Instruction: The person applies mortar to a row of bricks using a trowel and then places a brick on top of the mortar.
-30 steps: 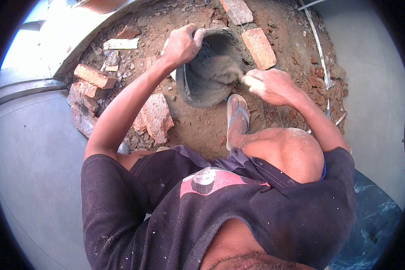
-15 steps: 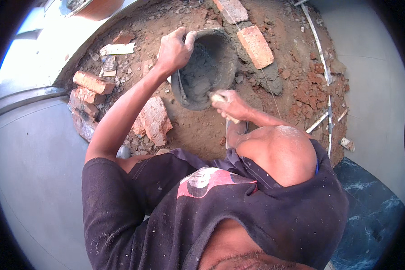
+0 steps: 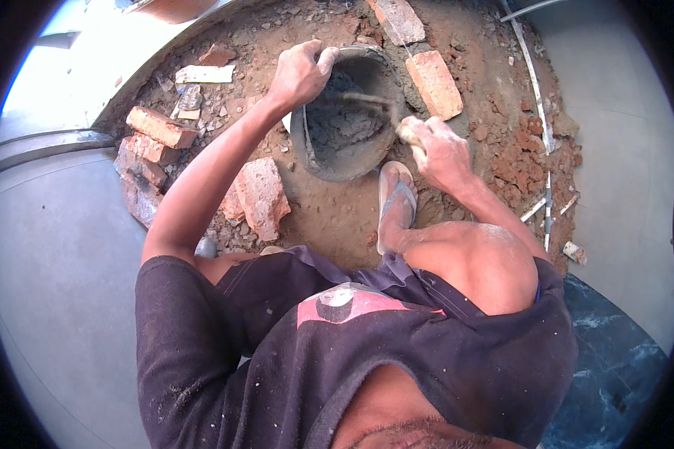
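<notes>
My L hand (image 3: pixel 302 73) is clamped on rim of bucket (image 3: pixel 301 146); R hand (image 3: pixel 438 153) grips trowel (image 3: pixel 371 99) w/ blade inside, nr grey mortar (image 3: pixel 335 127). Bucket is on soil (image 3: pixel 333 217), nr orange brick (image 3: pixel 436 84).

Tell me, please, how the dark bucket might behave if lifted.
The dark bucket is probably heavy, given the grey mortar inside. Lifted only where the left hand grips one side, it could tip. The mortar looks lumpy, so it might slump rather than splash.
</notes>
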Demonstrator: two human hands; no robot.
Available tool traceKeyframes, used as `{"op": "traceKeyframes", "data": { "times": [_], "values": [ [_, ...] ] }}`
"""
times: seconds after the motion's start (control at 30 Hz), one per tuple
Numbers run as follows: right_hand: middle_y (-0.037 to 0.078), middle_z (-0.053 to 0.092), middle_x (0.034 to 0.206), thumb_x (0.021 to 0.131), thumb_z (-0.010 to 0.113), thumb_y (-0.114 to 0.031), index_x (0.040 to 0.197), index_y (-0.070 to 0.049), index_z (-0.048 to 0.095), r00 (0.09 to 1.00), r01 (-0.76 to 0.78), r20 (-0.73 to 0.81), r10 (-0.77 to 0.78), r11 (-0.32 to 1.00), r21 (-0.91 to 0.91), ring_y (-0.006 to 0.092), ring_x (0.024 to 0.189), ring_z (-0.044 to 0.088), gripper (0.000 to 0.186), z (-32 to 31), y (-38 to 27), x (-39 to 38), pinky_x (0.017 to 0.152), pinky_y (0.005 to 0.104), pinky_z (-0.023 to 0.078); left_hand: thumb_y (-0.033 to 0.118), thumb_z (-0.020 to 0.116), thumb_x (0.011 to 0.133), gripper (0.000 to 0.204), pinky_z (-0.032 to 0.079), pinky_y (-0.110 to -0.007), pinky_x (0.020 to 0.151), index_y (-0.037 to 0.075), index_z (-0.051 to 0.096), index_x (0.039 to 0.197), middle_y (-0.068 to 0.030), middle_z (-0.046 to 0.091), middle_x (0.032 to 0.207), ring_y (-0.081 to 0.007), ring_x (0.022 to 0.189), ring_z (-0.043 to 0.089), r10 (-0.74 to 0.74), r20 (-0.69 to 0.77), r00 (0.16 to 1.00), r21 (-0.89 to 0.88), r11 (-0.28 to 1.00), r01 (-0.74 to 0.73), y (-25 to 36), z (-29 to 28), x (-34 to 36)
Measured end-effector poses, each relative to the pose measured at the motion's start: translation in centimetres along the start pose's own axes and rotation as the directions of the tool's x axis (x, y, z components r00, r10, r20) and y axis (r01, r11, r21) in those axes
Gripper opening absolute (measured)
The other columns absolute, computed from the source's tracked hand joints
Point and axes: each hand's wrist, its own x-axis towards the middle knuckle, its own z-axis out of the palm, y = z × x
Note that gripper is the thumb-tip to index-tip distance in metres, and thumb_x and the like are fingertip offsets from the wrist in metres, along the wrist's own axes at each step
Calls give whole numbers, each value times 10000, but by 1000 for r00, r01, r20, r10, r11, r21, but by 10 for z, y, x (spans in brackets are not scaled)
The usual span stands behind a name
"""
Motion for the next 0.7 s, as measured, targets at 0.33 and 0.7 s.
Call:
{"op": "traceKeyframes", "data": {
  "times": [0.33,0.7],
  "values": [
    [245,665,983,877,543,-73,1203,-82,594,942,-53,324,93,990,-129,399,871,701,330,30,-27,24,729,505,566,358,592,964,388,506,-469,759,-20,679,951,-271,669,844,-408,823,676,28,-21,999,39,999,-27,3,13,1],
    [213,681,1000,868,523,-131,1118,-58,635,845,-134,503,183,982,-131,418,983,667,284,-23,31,18,846,509,542,370,596,967,402,507,-489,769,-18,703,971,-270,676,832,-430,826,677,4,16,1000,30,1000,-4,23,11,-3]
  ]
}}
